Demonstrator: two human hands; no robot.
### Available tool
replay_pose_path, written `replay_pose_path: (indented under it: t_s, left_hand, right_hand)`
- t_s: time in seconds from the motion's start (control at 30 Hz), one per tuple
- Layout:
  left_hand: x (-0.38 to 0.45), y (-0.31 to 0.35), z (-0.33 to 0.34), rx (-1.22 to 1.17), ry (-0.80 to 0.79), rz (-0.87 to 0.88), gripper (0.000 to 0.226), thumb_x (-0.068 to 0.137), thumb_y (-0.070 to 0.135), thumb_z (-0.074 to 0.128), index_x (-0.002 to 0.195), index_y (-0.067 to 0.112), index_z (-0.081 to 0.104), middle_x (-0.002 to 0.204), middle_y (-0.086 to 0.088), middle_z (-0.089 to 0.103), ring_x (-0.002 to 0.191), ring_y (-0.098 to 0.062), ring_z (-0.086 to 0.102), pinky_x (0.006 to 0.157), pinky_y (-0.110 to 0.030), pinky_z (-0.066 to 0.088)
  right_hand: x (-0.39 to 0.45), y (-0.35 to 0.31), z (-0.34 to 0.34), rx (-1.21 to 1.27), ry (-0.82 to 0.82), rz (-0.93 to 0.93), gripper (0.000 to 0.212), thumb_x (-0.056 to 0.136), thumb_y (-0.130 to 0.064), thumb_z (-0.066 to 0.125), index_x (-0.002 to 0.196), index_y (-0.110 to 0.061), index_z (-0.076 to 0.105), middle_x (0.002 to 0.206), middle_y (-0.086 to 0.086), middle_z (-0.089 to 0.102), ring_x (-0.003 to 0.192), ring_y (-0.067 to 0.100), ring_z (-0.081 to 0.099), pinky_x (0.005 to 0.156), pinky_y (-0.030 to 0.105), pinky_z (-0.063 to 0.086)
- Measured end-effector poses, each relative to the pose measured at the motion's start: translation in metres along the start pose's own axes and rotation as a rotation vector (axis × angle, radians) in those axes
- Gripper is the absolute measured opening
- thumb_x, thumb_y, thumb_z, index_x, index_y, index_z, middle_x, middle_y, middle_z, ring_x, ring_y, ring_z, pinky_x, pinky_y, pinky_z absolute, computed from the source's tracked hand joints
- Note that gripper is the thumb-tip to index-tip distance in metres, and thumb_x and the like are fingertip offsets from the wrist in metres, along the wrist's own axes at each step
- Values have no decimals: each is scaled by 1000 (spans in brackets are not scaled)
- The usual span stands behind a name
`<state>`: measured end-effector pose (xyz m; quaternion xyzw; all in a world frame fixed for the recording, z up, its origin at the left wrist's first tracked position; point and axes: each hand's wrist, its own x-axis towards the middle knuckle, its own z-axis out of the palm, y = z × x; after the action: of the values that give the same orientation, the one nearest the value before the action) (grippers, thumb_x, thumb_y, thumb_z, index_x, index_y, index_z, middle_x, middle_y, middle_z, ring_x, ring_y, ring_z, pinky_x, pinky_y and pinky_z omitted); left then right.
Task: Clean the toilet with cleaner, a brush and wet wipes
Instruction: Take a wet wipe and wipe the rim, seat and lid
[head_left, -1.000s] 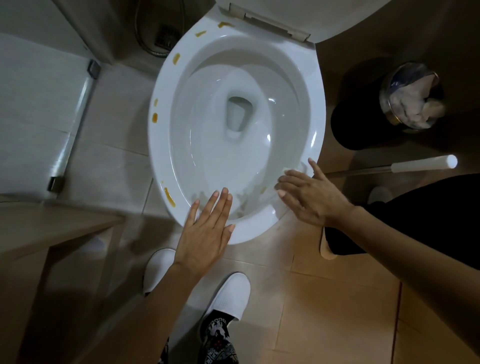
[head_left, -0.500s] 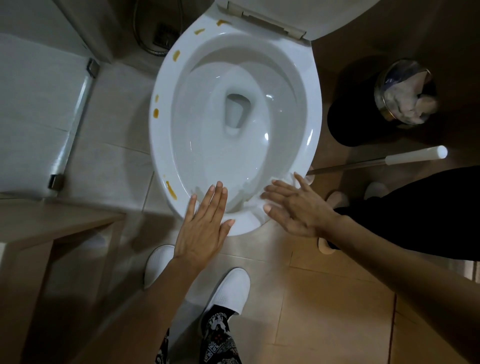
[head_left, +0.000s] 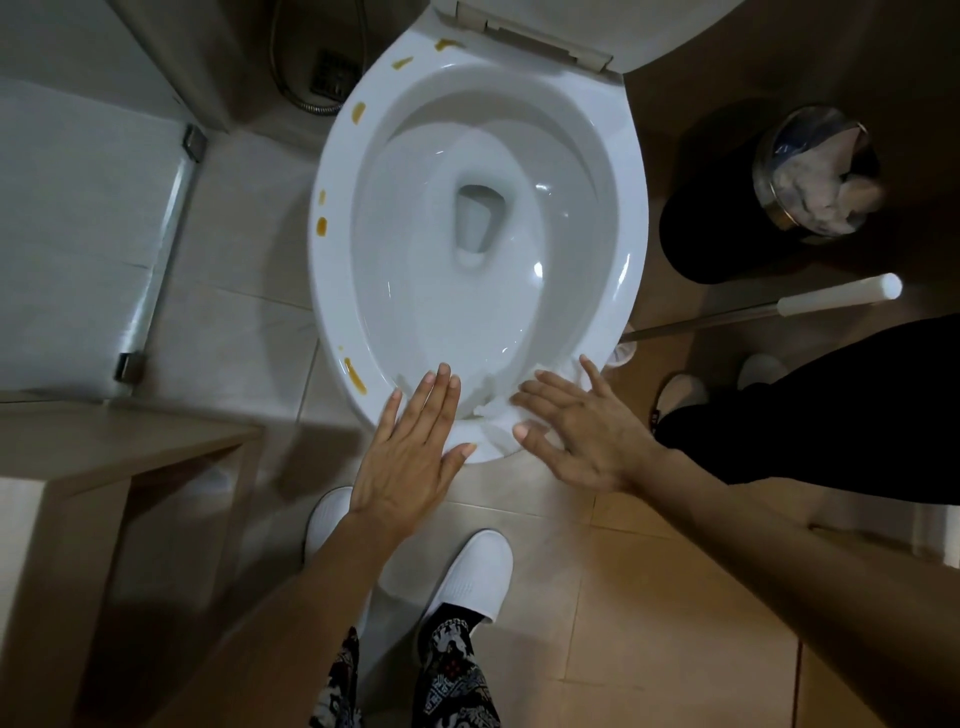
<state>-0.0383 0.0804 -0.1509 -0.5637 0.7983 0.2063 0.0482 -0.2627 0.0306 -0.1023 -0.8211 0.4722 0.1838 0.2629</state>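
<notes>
The left hand (head_left: 410, 457) is flat with its fingers straight and close together, pointing forward, and the thumb sticks out to the side. The right hand (head_left: 582, 428) is flat too, with its fingers spread out and pointing to the left. Both arms are bare and reach forward and down, the left one from below and the right one from the right side.

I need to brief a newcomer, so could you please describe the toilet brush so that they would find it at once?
Start at the white toilet bowl. On the floor to its right lies the toilet brush. Its long metal rod and white grip set it apart from the round bin beyond it.
</notes>
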Motion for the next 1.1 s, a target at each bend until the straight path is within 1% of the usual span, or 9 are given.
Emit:
replay_pose_path:
  t_s: [0.13,0.3,0.33,0.43,0.5,0.6,0.7,0.87,1.1]
  left_hand:
    - [-10,-9,-2,3,13,50,65,97,47,21,149,7,19,156,-7,18,143,-22,19,116,-40,11]
    - [-21,-21,-1,31,3,92,63,98,43,21,149,6,21,157,-8,18,144,-23,20,116,-38,13]
    - [-21,-21,-1,34,3,93,63,98,43,22,149,6,21,157,-8,18,144,-22,20,116,-38,13]
    - [-21,-21,-3,23,-1,87,63,98,43,21,149,5,20,157,-8,18,144,-22,19,116,-38,12]
    - [-21,-21,-4,2,-1,86,63,99,43,19,149,4,19,156,-8,17,144,-22,18,116,-36,10]
    - [-24,-27,-6,-38,-9,92,63,99,42,20,149,4,19,157,-9,15,144,-22,15,117,-32,2]
    - [-29,-38,-8,-62,-34,113,64,99,42,21,150,4,15,158,-8,10,146,-18,10,118,-29,-1]
    - [-32,-51,-12,-116,-50,139,67,98,46,23,151,8,6,159,-5,1,146,-11,-4,117,-23,-8]
    - [-35,-49,-9,-215,-24,152,71,98,47,28,151,11,-1,160,-3,-4,147,-12,-7,118,-23,-7]
  right_hand:
    - [-2,-15,8,52,-2,-9,65,97,-59,12,147,-27,36,152,-7,38,146,10,20,118,45,-11]
    - [-5,1,1,4,22,79,72,93,-62,4,149,-27,32,157,-7,29,148,8,11,119,46,-10]
    - [-8,-1,3,4,22,90,72,93,-62,4,151,-26,27,159,-6,23,149,8,7,119,45,-10]
    - [-20,-17,20,17,2,100,74,93,-63,1,155,-23,3,161,-5,-5,148,11,-10,120,43,-10]
    - [-28,-32,35,29,14,112,73,93,-62,3,154,-22,-7,160,-6,-16,147,10,-19,120,43,-9]
    - [-32,-50,51,80,39,151,73,95,-60,6,154,-21,-9,160,-5,-18,146,10,-21,120,44,-9]
    - [-28,-63,58,116,64,175,72,95,-60,4,153,-21,-13,159,-5,-22,146,11,-21,118,44,-12]
    - [-20,-90,63,179,77,129,72,95,-61,4,153,-21,-13,158,-7,-24,146,10,-22,117,39,-16]
    - [-15,-103,62,269,120,74,69,96,-58,4,153,-23,-10,158,-10,-22,146,7,-21,120,39,-13]
